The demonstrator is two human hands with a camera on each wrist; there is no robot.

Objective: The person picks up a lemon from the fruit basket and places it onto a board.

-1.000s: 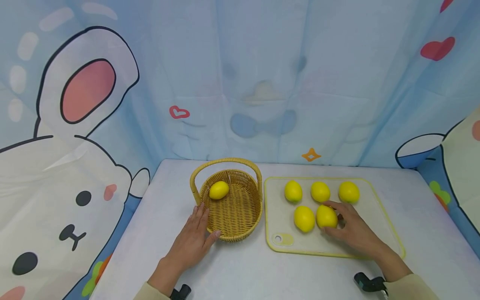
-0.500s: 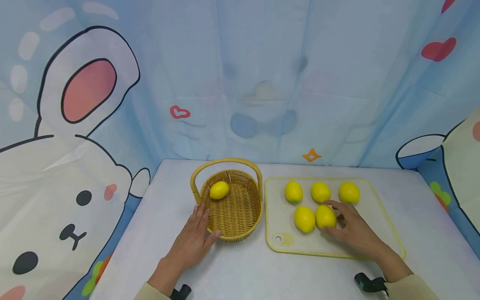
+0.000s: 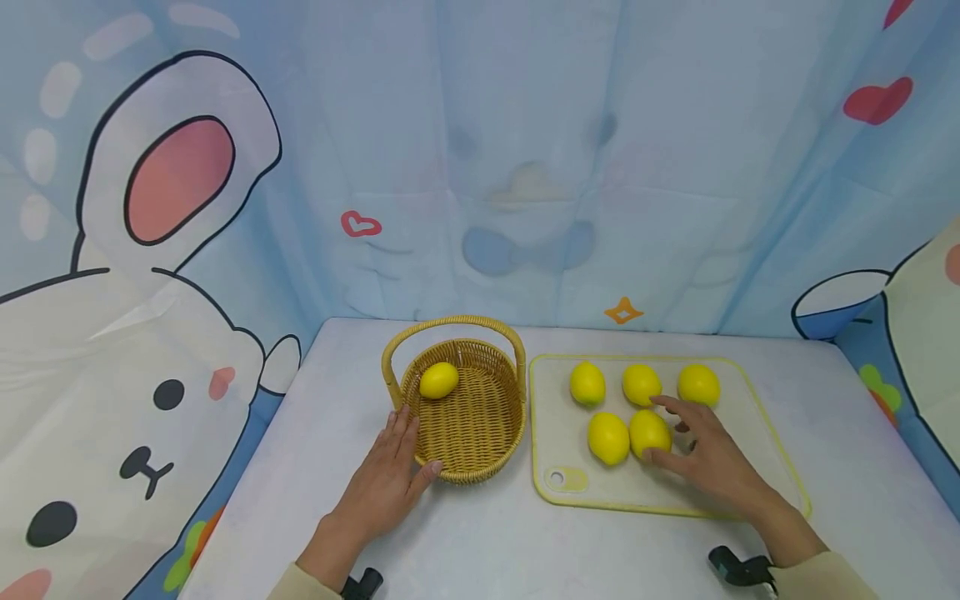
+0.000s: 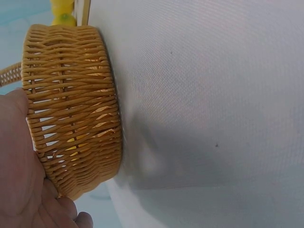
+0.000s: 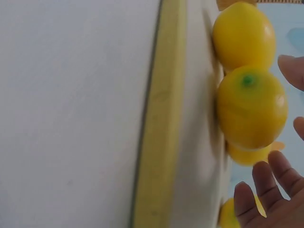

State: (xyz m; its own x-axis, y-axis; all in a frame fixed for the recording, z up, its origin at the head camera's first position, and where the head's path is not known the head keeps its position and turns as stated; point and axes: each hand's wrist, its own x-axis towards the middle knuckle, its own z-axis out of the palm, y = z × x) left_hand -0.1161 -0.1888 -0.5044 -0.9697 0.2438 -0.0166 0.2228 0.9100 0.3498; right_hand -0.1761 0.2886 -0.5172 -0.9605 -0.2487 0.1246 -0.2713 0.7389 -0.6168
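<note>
My left hand [image 3: 382,487] rests against the near left side of a round wicker basket [image 3: 472,437], fingers laid along its wall and thumb at the rim. In the left wrist view the hand [image 4: 21,166] touches the woven wall [image 4: 76,90]. One lemon [image 3: 438,381] lies inside the basket. On a white cutting board [image 3: 558,425] with a yellow-green edge, my right hand [image 3: 712,462] is spread loosely around the right side of a front-row lemon [image 3: 649,433]. The right wrist view shows gaps between that lemon [image 5: 251,109] and the fingers [image 5: 266,187].
Another lemon [image 3: 608,438] sits directly left of the one by my right hand. Behind them stand a left lemon [image 3: 587,383], a middle lemon [image 3: 641,384] and a right lemon [image 3: 698,385]. The basket's handle [image 3: 457,322] arches upward. A printed curtain [image 3: 525,167] hangs behind the table.
The fingers of my right hand have spread away from the front-row lemon, which has shifted slightly left toward its neighbour. My left hand and the basket stay in place.
</note>
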